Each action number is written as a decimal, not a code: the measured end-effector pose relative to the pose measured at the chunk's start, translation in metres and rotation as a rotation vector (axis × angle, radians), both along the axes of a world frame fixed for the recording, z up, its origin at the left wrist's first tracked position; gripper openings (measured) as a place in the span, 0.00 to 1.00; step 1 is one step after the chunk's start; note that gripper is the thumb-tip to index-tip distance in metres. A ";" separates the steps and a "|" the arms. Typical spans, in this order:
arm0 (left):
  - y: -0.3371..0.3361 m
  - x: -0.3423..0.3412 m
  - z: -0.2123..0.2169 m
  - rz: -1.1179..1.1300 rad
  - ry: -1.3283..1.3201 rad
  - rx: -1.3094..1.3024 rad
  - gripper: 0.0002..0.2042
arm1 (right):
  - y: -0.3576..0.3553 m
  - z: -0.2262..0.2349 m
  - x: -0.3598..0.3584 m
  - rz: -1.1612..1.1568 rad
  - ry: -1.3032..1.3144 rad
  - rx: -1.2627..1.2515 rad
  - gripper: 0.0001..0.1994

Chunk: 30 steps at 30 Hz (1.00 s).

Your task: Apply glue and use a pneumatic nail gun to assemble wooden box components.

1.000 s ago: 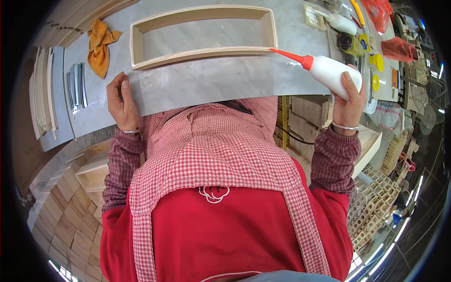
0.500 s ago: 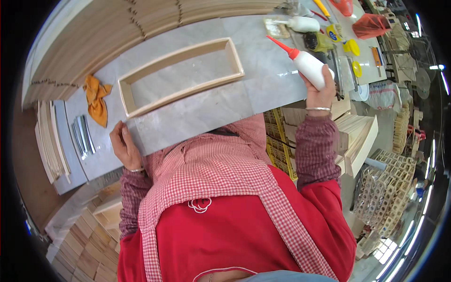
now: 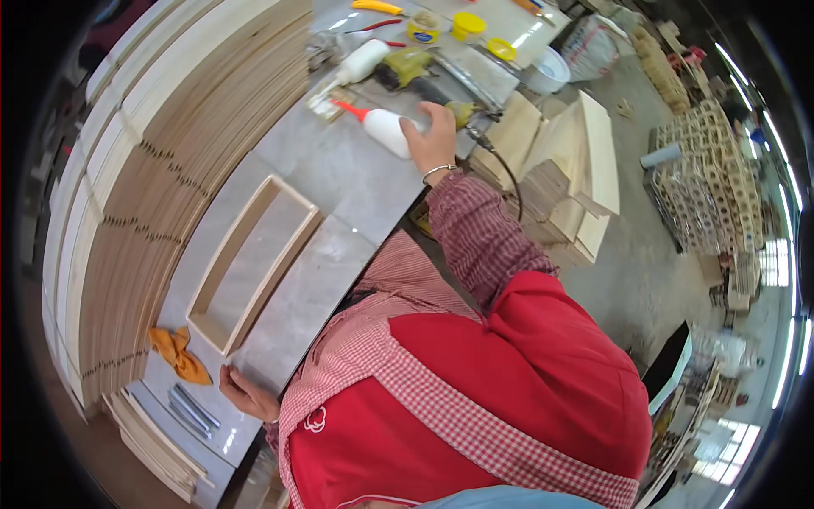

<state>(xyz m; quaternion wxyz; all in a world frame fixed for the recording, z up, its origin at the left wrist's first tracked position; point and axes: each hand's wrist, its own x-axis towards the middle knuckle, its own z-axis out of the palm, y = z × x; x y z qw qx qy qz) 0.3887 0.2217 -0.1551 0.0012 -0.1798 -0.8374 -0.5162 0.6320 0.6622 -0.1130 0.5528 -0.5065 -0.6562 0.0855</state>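
On the grey table lies a long rectangular wooden frame point(image 3: 270, 284); the tabletop shows through it. My left hand point(image 3: 246, 395) rests near the frame's near corner, fingers loosely stretched out, holding nothing. At the far side of the table, a white squeeze bottle point(image 3: 388, 133) with a red pointed nozzle lies tilted, its nozzle to the left. My right hand point(image 3: 437, 140) is at the bottle's base, thumb against it and fingers spread apart from it. Beyond the bottle lies a second white squeeze bottle point(image 3: 365, 61) with a pale nozzle, by a small smeared block point(image 3: 327, 103).
Stacked wooden boards point(image 3: 161, 170) line the table's left side. An orange cloth point(image 3: 180, 355) and metal strips point(image 3: 193, 411) lie near my left hand. A power tool point(image 3: 432, 89) with a cable, yellow tubs point(image 3: 424, 27) and pliers point(image 3: 377, 25) are at the far end. Wooden pieces point(image 3: 560, 170) are stacked at right.
My right hand has brought the red-nozzled bottle to the far tools, and its fingers have loosened. My view has turned to the right. The left hand remains by the frame's corner.
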 end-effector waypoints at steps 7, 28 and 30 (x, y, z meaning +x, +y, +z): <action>0.004 -0.004 -0.001 0.020 -0.026 -0.033 0.16 | 0.039 0.082 0.212 -0.537 -0.829 0.026 0.30; -0.007 -0.008 0.018 -0.048 0.109 -0.065 0.15 | -0.032 0.152 0.241 -0.029 -0.152 -0.430 0.18; 0.014 -0.006 0.042 -0.092 0.241 -0.132 0.16 | -0.050 0.143 0.175 0.264 0.202 -0.464 0.12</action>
